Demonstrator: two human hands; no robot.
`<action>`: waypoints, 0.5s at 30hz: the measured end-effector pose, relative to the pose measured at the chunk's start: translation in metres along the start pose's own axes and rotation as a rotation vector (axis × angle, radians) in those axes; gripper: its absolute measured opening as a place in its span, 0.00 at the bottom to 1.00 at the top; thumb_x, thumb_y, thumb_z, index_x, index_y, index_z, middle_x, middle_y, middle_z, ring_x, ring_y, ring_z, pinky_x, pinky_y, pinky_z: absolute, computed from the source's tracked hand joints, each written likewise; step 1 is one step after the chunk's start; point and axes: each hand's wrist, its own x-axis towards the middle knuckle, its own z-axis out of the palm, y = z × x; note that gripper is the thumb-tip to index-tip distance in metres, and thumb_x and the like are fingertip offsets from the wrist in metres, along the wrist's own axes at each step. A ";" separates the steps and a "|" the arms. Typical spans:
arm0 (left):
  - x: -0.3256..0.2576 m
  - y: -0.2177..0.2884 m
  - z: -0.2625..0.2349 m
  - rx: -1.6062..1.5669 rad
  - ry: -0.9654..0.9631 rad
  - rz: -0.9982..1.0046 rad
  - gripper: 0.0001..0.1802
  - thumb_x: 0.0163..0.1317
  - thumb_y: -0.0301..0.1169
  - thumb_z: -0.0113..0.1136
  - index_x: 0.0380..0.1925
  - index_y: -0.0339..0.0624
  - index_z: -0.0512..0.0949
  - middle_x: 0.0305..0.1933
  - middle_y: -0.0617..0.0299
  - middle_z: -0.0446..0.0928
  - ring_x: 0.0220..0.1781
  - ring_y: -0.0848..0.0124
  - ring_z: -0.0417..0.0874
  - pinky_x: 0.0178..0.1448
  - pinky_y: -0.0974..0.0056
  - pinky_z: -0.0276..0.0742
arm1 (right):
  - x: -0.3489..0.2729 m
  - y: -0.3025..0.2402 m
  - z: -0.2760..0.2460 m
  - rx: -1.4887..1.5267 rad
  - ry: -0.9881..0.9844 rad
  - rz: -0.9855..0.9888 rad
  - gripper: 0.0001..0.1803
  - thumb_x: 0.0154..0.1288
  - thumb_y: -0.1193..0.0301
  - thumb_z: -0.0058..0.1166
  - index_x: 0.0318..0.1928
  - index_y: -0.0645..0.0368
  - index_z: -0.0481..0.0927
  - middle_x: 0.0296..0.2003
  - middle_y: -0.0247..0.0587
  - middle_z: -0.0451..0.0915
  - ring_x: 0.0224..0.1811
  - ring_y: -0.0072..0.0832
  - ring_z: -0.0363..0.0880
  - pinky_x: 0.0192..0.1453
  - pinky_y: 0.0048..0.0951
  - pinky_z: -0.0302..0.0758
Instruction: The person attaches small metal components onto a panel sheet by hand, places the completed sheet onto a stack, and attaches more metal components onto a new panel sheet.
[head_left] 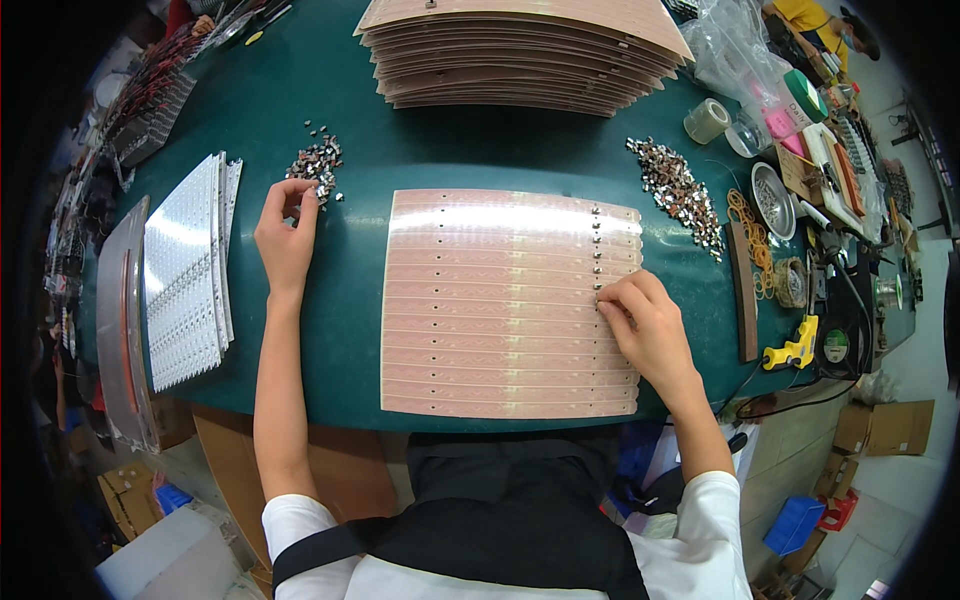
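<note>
A pinkish panel of circuit board strips lies flat in front of me. Along its right side runs a column of holes, and small metal parts stand in several of the upper ones. My right hand is closed in a pinch over that column, just below the lowest fitted part; whatever its fingertips hold is hidden. At the near edge of a loose pile of small metal parts, my left hand has its thumb and fingers pinched together. What sits between those fingertips is too small to make out.
A tall stack of similar panels stands at the back. Another metal-part pile lies right of the panel. White perforated sheets lie at left. Rubber bands, a dark bar and a yellow glue gun lie at right.
</note>
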 end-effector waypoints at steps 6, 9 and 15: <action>0.000 0.000 0.000 -0.001 0.002 0.007 0.05 0.65 0.27 0.61 0.39 0.40 0.81 0.34 0.65 0.82 0.35 0.78 0.81 0.37 0.72 0.73 | 0.006 -0.003 -0.003 -0.094 -0.029 -0.081 0.04 0.58 0.79 0.60 0.34 0.63 0.78 0.34 0.44 0.75 0.42 0.43 0.76 0.46 0.38 0.75; 0.000 0.000 0.000 0.012 0.005 0.003 0.05 0.65 0.27 0.61 0.39 0.40 0.81 0.34 0.65 0.82 0.35 0.78 0.81 0.37 0.72 0.73 | 0.008 0.000 -0.005 -0.030 -0.089 -0.039 0.04 0.58 0.79 0.60 0.34 0.63 0.79 0.34 0.44 0.76 0.42 0.43 0.76 0.46 0.39 0.76; 0.003 0.003 0.003 0.010 0.010 0.006 0.05 0.65 0.27 0.61 0.39 0.41 0.81 0.33 0.65 0.82 0.34 0.78 0.80 0.38 0.72 0.73 | 0.007 0.001 -0.007 -0.099 -0.094 -0.100 0.03 0.59 0.77 0.59 0.34 0.63 0.79 0.34 0.44 0.76 0.41 0.43 0.77 0.46 0.38 0.76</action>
